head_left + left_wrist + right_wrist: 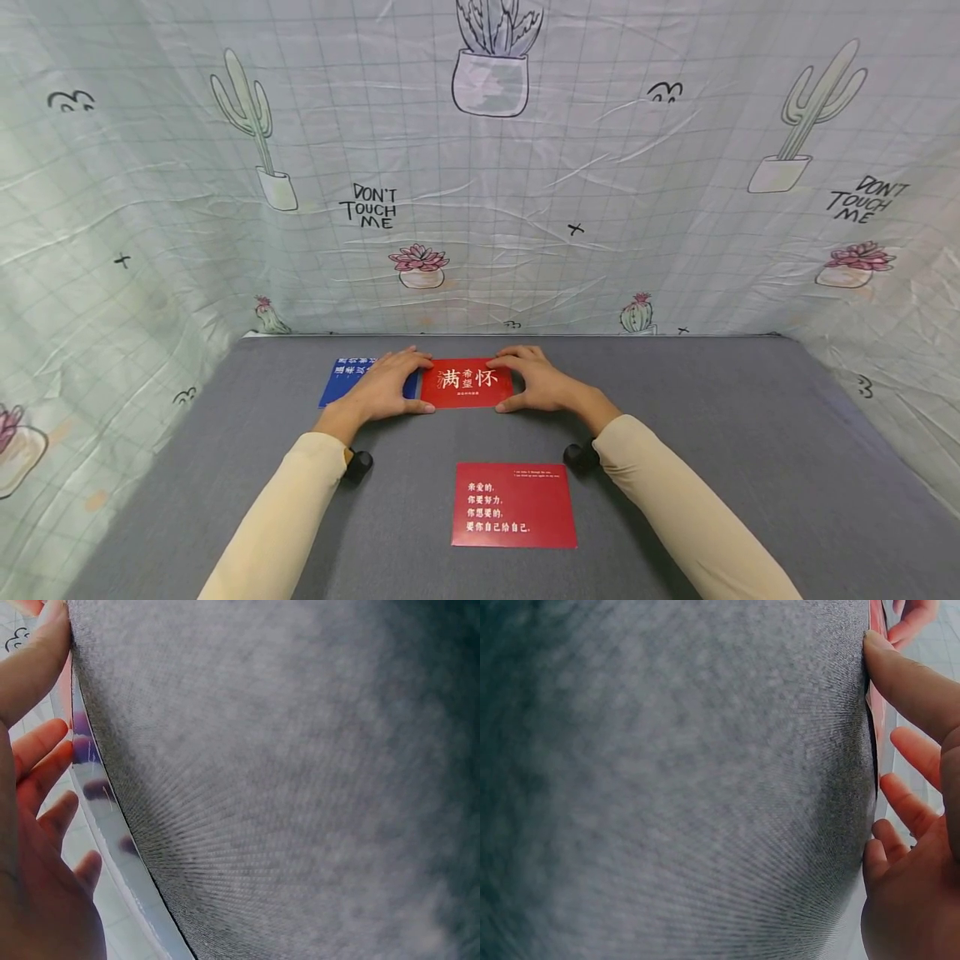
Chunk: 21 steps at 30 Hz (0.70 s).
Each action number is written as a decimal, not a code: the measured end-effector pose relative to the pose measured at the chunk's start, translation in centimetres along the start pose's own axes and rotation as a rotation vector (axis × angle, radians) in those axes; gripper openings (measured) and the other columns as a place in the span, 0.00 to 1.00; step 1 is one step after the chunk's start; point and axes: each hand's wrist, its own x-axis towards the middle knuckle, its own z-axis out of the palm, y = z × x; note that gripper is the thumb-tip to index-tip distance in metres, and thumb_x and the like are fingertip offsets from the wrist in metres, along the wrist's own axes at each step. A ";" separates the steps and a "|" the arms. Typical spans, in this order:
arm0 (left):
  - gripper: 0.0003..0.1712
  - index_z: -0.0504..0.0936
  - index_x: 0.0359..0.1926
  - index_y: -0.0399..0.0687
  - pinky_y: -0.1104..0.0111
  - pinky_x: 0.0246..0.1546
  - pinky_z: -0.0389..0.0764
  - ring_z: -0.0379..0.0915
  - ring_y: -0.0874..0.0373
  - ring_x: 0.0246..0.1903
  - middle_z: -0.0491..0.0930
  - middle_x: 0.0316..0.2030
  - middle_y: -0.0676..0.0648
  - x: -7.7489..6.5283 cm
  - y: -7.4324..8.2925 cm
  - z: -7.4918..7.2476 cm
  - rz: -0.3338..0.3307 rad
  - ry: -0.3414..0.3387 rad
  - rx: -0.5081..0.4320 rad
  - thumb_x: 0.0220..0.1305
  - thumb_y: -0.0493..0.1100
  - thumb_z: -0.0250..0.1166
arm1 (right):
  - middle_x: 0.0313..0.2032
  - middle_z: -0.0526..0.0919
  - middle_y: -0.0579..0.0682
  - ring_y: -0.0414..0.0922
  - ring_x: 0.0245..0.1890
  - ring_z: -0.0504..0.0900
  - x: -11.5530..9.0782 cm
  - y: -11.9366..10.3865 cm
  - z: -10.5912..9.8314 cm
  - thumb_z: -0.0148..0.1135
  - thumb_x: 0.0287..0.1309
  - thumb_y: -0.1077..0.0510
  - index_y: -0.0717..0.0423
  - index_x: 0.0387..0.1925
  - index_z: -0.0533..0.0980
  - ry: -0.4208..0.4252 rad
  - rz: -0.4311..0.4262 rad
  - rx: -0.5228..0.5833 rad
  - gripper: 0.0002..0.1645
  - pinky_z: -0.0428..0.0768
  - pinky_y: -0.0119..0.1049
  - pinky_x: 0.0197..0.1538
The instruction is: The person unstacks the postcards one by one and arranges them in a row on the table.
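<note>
A red card (467, 393) with white lettering lies at the far part of the grey table. My left hand (390, 385) holds its left end, thumb at the near edge and forefinger at the far edge. At its right end, my right hand (543, 383) holds the card the same way. Partly under the left hand, a blue card (337, 387) with white lettering lies against the red card's left side. In the left wrist view the thumb (41, 664) meets the card's near edge. The right thumb (900, 671) does likewise in the right wrist view.
A second red card (514, 504) with white text lies closer, between the forearms. The grey tabletop (712, 417) ends at a hanging cloth (525, 167) printed with cacti, which encloses the back and sides. Each wrist wears a small black camera (358, 465).
</note>
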 end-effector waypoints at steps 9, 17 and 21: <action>0.42 0.70 0.64 0.46 0.49 0.69 0.43 0.44 0.47 0.71 0.63 0.68 0.44 0.0 0.0 -0.1 0.004 -0.002 0.005 0.52 0.60 0.70 | 0.66 0.60 0.54 0.55 0.66 0.50 -0.2 -0.2 -0.1 0.72 0.49 0.47 0.50 0.66 0.67 -0.001 -0.006 0.004 0.43 0.61 0.58 0.63; 0.42 0.70 0.65 0.47 0.50 0.69 0.42 0.43 0.47 0.71 0.62 0.68 0.45 0.0 0.0 -0.1 -0.011 -0.010 0.000 0.52 0.59 0.70 | 0.67 0.60 0.53 0.55 0.66 0.50 -0.1 -0.1 -0.1 0.72 0.50 0.47 0.50 0.66 0.68 -0.005 -0.005 0.010 0.42 0.61 0.58 0.63; 0.42 0.70 0.65 0.47 0.49 0.69 0.42 0.43 0.47 0.71 0.62 0.68 0.44 0.0 0.0 -0.1 -0.003 -0.008 -0.005 0.52 0.59 0.70 | 0.67 0.60 0.53 0.55 0.67 0.50 -0.1 0.0 -0.1 0.72 0.50 0.47 0.49 0.66 0.67 -0.010 -0.002 0.010 0.43 0.61 0.58 0.63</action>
